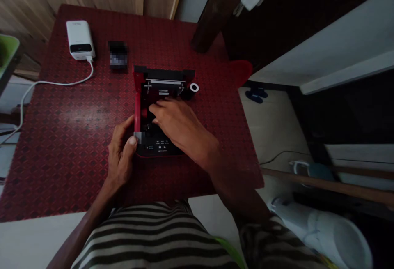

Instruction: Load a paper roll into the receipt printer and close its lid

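Note:
A small red-and-black machine (pixel 158 148), which looks like a label printer, stands on the table with its lid raised at the back. Small ports or buttons with white markings line its near face. My left hand (pixel 121 150) grips its near left corner, thumb on top and fingers along the red side. Inside the open body, my right hand (pixel 177 121) reaches with curled fingers; whatever they hold is hidden in the dark interior. Just right of the lid is a dark roll with a white ring-shaped end (pixel 194 87).
The table (pixel 76 137) has a red patterned cover. At its back left lie a white power bank (pixel 79 39) with a white cable (pixel 61 83) and a blurred dark object (pixel 118 54). A brown post (pixel 220 10) rises at the back right. Slippers (pixel 256 95) lie on the floor.

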Demonstrator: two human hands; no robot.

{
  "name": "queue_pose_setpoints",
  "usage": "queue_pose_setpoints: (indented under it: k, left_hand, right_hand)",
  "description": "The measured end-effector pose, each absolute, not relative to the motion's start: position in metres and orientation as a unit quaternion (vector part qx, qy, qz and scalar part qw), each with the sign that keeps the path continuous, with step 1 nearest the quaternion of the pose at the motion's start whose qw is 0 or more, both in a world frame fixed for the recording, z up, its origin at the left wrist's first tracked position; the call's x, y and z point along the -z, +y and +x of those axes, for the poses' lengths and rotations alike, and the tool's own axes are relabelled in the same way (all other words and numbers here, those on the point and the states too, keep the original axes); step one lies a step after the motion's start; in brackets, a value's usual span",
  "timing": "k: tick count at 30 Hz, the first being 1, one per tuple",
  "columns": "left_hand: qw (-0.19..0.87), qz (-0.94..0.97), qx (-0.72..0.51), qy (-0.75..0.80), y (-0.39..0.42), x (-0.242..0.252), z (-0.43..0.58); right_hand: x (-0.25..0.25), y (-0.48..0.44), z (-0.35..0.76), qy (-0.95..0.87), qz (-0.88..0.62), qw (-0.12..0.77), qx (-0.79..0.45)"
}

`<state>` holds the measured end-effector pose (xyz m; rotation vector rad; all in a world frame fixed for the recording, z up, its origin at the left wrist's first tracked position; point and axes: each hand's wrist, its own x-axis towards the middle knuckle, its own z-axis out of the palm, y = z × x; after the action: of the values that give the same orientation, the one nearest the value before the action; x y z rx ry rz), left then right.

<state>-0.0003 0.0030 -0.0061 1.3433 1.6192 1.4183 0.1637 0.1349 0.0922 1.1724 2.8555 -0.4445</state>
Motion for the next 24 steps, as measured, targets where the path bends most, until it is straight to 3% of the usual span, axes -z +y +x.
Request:
queue_pose_setpoints:
  k: [5, 11, 14, 19, 24]
  left_hand:
    - [0.303, 0.509, -0.536, 0.601, 0.003, 0.006, -0.001]
    - [0.308, 0.504, -0.528, 0.611, 0.005, 0.007, -0.001]
    - [0.307, 0.503, -0.533, 0.607, 0.005, 0.008, -0.001]
    - [0.31, 0.497, -0.533, 0.611, 0.004, 0.008, -0.002]
    - [0.314, 0.491, -0.521, 0.624, 0.004, 0.006, -0.003]
  right_hand:
    - [-0.103, 0.143, 0.15, 0.913, 0.372, 0.112, 0.125]
    - [-0.11, 0.139, 0.151, 0.913, 0.382, 0.089, 0.11]
    - [-0.111, 0.126, 0.161, 0.913, 0.392, 0.008, 0.108]
    - [-0.104, 0.103, 0.218, 0.869, 0.39, -0.263, 0.152]
    - [-0.058, 0.084, 0.278, 0.7, 0.491, -0.44, 0.274]
